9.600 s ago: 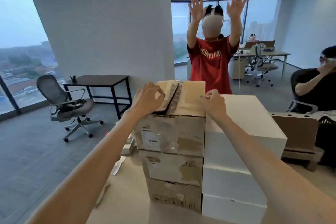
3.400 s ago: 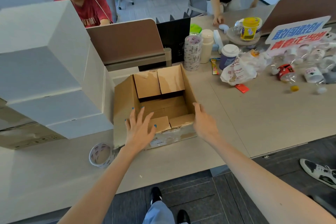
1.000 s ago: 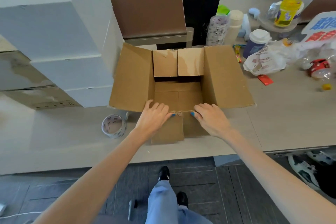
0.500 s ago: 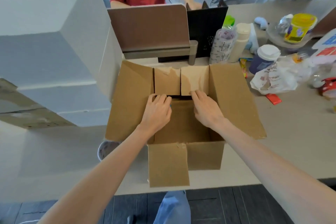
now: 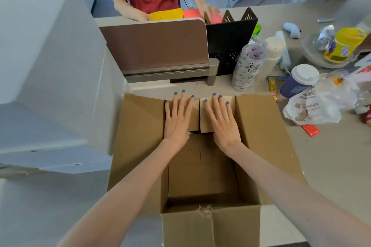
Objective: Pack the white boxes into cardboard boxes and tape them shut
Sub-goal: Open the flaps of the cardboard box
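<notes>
Both grips (image 5: 178,121) (image 5: 222,123) flat on cardboard flaps (image 5: 195,116)

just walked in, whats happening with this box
A person is setting up an empty cardboard box on the table. The left hand and right hand lie flat on its far flaps, pressing them open. The white boxes stand stacked at left, none packed yet. Tape rolls stand beyond the box.

Cardboard box (image 5: 261,126) was plain brown, stacked boxes (image 5: 50,66) on the left white, far shirt (image 5: 148,2) red, far-right jar (image 5: 347,46) yellow.
</notes>
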